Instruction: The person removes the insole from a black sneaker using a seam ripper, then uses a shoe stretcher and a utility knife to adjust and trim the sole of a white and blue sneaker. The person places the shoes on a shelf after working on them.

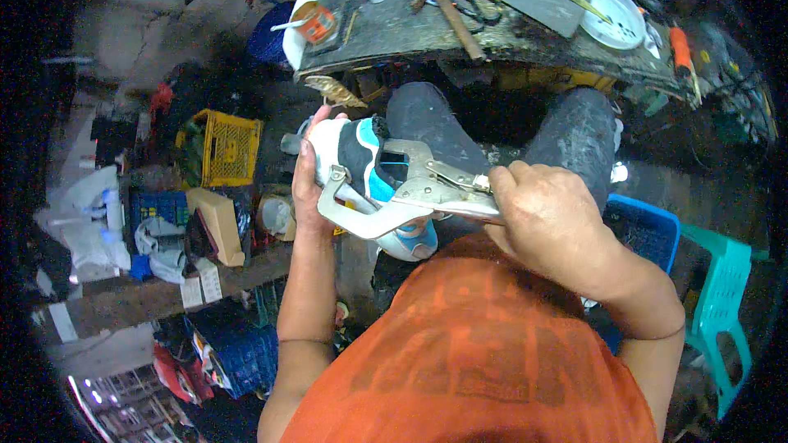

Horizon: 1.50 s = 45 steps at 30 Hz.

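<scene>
while we look from the left edge inward, we see a yellow crate and blue crates standing on the cluttered floor, well clear of our arms. our left hand comes next, fingers wrapped around the back of a white, black and turquoise sneaker, which we hold up above our knees, seemingly so the shoe stays steady against the tool's pull. across the sneaker lies a pair of steel locking c-clamp pliers, the wide curved jaws reaching around the shoe's body; we judge they squeeze it, though the far jaw tip is hidden. our right hand is closed tight on the plier handles, just right of the shoe. beyond our knees runs a dark worn workbench, and on it, kept within reach, lie a hammer, black scissors, a white round plate and an orange-handled tool. a turquoise plastic stool stands at the far right.
</scene>
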### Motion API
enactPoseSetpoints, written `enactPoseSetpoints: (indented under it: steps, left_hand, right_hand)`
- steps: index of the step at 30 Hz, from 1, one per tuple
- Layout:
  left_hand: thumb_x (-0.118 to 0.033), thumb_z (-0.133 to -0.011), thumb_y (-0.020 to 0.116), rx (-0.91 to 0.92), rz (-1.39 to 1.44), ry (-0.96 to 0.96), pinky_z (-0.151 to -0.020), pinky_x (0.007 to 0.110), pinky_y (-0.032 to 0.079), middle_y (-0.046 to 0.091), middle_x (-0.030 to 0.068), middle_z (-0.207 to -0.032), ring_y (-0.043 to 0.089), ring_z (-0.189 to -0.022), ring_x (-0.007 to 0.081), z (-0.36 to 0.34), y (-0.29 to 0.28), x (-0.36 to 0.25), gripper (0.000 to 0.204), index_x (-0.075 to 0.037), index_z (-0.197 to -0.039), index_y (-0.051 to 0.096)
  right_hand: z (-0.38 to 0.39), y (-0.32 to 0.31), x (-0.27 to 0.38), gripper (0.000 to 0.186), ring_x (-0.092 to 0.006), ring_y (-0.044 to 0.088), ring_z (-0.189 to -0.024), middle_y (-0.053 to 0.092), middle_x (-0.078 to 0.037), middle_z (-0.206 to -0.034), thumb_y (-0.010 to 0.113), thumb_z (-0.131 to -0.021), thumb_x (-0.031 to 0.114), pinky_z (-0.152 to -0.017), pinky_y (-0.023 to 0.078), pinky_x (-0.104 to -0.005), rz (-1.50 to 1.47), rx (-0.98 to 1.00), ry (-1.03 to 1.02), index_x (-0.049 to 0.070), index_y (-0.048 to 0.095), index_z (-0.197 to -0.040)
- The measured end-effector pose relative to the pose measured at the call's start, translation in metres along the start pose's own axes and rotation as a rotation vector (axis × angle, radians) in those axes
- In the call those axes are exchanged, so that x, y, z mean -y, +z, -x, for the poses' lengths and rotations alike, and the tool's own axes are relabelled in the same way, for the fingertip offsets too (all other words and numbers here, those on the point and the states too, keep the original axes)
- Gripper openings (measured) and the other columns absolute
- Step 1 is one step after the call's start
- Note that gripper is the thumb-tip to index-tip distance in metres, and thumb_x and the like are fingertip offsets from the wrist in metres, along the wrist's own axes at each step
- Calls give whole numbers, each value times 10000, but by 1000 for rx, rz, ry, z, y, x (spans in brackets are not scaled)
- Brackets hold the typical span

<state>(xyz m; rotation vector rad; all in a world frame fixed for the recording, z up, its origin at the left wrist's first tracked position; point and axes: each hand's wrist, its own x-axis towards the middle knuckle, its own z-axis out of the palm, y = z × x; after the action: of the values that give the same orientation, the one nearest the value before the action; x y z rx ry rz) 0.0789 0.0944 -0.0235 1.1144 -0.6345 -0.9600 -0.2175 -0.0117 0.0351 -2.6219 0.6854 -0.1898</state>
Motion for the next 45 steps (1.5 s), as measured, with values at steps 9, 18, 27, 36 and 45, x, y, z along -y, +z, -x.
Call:
enactPoseSetpoints:
  steps: [9, 18, 27, 36, 45]
  left_hand:
    - [-397, -1067, 435, -145, 1, 135, -1027, 385, 501, 607, 163, -1311, 625, -1186, 262, 20, -25, 18, 608, -1, -1523, 364]
    - [-492, -1071, 401, -149, -524, 235, -1097, 374, 369, 565, 165, -1334, 529, -1251, 262, 11, 3, 14, 647, 2, -1486, 440]
    - [-468, -1057, 458, 40, -883, 260, -1074, 425, 408, 569, 261, -1302, 554, -1218, 382, -66, 77, 104, 577, -3, -1389, 542]
    - [-451, -1062, 463, 94, -610, -25, -948, 380, 492, 711, 186, -1131, 664, -1063, 285, -99, 52, 136, 542, 16, -1294, 613]
    - [-428, -1047, 525, 30, -641, 71, -1036, 355, 442, 654, 188, -1278, 613, -1183, 252, -71, 55, 125, 542, 18, -1347, 595]
  right_hand:
    - [-24, 1, 13, 358, -356, 658, -752, 618, -163, -826, 801, -749, 221, -691, 542, -452, 103, 22, -145, 8, 567, -918]
    - [2, 15, -22, 473, -299, 571, -925, 599, -121, -978, 768, -695, 104, -814, 476, -415, 300, -147, -45, 51, 647, -1149]
    - [60, 109, -105, 283, -410, 627, -898, 569, -188, -979, 710, -809, 35, -776, 530, -494, 51, -213, 490, 33, 645, -1084]
    - [50, 116, -111, 145, -437, 620, -864, 565, -187, -961, 685, -813, 9, -757, 519, -511, -49, -301, 493, 15, 611, -937]
    - [58, 100, -108, 149, -422, 639, -900, 609, -181, -983, 725, -835, 103, -764, 517, -507, 21, -117, 491, 13, 625, -901]
